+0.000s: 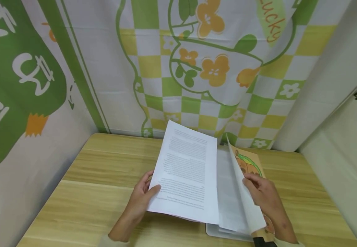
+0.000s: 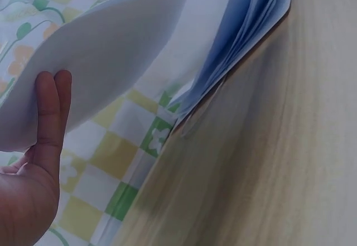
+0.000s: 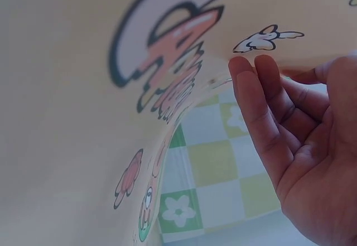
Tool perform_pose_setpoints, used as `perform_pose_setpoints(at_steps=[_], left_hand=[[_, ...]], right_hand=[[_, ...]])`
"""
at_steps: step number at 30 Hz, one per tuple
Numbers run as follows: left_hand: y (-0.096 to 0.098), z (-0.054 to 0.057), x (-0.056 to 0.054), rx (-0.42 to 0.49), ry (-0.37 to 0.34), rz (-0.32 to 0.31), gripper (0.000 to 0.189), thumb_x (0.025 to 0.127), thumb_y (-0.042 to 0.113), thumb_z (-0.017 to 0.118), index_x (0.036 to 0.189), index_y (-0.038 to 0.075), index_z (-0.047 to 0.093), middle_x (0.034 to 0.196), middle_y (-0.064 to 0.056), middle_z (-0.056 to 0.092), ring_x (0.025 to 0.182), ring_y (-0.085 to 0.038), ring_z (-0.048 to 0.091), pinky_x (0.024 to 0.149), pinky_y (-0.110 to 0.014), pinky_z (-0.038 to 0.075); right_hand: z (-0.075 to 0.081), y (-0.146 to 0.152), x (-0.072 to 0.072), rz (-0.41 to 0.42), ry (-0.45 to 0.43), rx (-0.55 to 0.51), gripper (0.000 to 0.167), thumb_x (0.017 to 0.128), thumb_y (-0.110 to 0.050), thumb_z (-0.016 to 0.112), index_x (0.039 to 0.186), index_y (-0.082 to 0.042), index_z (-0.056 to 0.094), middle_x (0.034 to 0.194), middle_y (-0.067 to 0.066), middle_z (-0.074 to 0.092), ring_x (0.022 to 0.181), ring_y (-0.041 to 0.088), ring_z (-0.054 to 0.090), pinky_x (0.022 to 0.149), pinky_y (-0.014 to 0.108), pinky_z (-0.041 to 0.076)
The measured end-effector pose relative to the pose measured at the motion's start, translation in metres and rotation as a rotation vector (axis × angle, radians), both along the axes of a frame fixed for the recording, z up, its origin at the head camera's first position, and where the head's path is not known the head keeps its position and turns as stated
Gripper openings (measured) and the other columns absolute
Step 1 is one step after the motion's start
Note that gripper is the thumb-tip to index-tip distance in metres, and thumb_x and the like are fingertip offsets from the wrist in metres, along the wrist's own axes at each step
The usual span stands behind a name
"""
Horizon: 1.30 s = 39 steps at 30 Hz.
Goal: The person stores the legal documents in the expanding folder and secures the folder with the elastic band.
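In the head view my left hand (image 1: pixel 136 200) holds a white sheet of printed text (image 1: pixel 184 171) by its left edge, thumb on the printed face. The left wrist view shows that hand's fingers (image 2: pixel 49 109) against the back of the sheet. My right hand (image 1: pixel 268 199) pinches a raised cover (image 1: pixel 247 202), pale inside, with cartoon drawings on its outer face (image 3: pixel 72 145). Between the hands, loose white pages (image 1: pixel 229 185) lie inside this cover. In the left wrist view, the edges of several pages (image 2: pixel 240 39) stand fanned apart.
The wooden table (image 1: pixel 98 206) lies under everything. A cloth with green and yellow checks and flowers (image 1: pixel 172 82) hangs at its far edge. White printed cloths rise on the left (image 1: pixel 82 103) and right (image 1: pixel 345 137). A dark strip (image 1: pixel 263 242) shows near the right wrist.
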<state>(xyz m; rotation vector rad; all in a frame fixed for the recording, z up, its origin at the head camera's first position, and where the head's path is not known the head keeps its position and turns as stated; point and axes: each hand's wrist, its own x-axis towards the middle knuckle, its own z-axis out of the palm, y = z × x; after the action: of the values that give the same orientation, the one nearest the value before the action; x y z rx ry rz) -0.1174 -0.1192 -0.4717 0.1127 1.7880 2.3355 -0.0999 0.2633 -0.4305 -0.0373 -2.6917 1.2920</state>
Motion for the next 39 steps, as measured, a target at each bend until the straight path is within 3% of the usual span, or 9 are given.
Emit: perform_pose_setpoints(at_steps=[8,22,32,39], left_hand=[[-0.005,0.008,0.000,0.015,0.003,0.005,0.055,0.099,-0.005,0.056,0.151,0.001,0.039,0.120,-0.021,0.063,0.091,-0.025,0.070,0.067,-0.037,0.061],[0.014,-0.006,0.001,0.018,0.042,-0.151,0.056,0.102,-0.001,0.056,0.153,-0.003,0.032,0.121,-0.019,0.063,0.094,-0.023,0.070,0.070,-0.036,0.061],[0.018,-0.010,0.000,0.002,0.038,-0.155,0.055,0.101,0.000,0.056,0.152,-0.002,0.033,0.119,-0.020,0.064,0.092,-0.024,0.071,0.070,-0.035,0.060],[0.024,-0.013,-0.001,0.004,0.035,-0.159,0.056,0.101,-0.001,0.056,0.151,-0.002,0.032,0.120,-0.018,0.063,0.094,-0.023,0.069,0.071,-0.034,0.060]], right_hand=[[0.000,-0.001,0.001,0.012,-0.007,-0.021,0.034,0.106,-0.022,0.060,0.128,0.003,0.069,0.067,0.003,0.051,0.044,0.012,0.044,0.045,0.029,0.042],[0.002,-0.001,0.001,-0.010,-0.034,0.002,0.036,0.106,-0.025,0.059,0.127,0.003,0.069,0.072,0.004,0.055,0.051,0.014,0.048,0.047,0.029,0.043],[0.000,-0.001,0.001,-0.002,-0.030,-0.036,0.035,0.106,-0.023,0.061,0.129,0.002,0.068,0.060,0.000,0.046,0.044,0.012,0.043,0.043,0.029,0.040],[-0.001,-0.003,-0.001,0.002,-0.034,-0.027,0.036,0.106,-0.023,0.061,0.129,0.002,0.068,0.060,0.000,0.048,0.044,0.012,0.044,0.043,0.029,0.041]])
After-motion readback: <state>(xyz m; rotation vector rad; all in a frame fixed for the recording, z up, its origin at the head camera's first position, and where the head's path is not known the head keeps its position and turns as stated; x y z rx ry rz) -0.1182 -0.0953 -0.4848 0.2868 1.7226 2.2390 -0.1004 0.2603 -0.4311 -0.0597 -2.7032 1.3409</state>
